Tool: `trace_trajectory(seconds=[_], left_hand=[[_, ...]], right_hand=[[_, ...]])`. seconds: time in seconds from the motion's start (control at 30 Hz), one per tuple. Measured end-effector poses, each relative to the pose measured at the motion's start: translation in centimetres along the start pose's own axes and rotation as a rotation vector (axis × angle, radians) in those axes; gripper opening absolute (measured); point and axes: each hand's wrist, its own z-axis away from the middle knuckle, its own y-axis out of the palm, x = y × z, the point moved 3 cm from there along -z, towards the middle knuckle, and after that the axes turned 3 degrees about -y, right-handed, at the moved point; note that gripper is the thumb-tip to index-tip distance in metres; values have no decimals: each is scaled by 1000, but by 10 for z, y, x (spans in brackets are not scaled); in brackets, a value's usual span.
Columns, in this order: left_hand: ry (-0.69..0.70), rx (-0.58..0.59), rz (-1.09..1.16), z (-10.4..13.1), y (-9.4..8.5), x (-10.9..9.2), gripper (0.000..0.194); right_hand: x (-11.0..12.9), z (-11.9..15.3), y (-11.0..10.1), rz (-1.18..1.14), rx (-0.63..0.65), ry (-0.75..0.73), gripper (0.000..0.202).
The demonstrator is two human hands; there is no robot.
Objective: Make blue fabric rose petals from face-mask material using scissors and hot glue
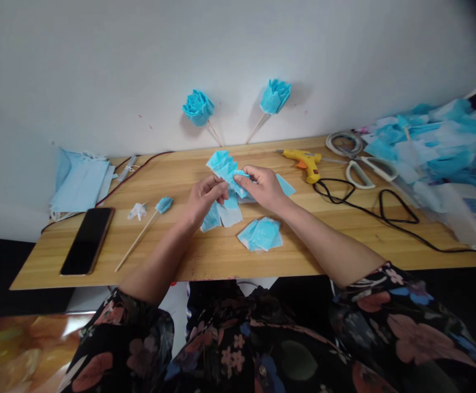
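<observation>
While our left hand (208,197) and right hand (262,186) pinch the pleated strip (224,165) over loose pieces (231,214) on the table (213,263), we judge it light, soft, easily creased, hardly slippery. Best hold, we think: a light pinch along one edge, pleats left uncrushed.

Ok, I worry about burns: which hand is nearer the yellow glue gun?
Right. The right hand is left of the yellow glue gun; the left hand is farther left.
</observation>
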Motion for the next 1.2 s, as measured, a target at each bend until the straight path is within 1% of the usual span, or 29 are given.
trace_trajectory(seconds=[0.1,0.2,0.37,0.5,0.57,0.63,0.7,0.83,0.97,1.1,1.2], left_hand=[[-3,2,11,-2,1,3,22],[-9,-27,6,-4,1,6,24],[-7,-123,46,-3,-2,4,22],[36,-205,45,-2,-6,-1,22],[41,-221,40,-1,-7,-2,22],[41,-221,47,0,-6,-4,21],[39,-202,46,0,-5,-5,20],[43,-127,15,2,-2,-8,24],[12,-81,-17,-1,-1,1,27],[16,-92,-27,-5,-2,11,29],[20,-134,-21,-4,-3,9,29]], right_hand=[[-1,0,1,-24,3,-3,44],[-2,1,3,-65,14,1,50],[-4,0,4,-206,9,22,56],[-7,0,8,-310,93,100,60],[-8,1,9,-338,130,123,56],[-9,2,10,-338,141,123,48],[-9,2,10,-317,122,125,42],[-9,2,7,-241,63,115,40],[-3,3,6,-165,62,63,37],[0,4,7,-139,74,51,41],[-2,3,9,-250,104,88,50]])
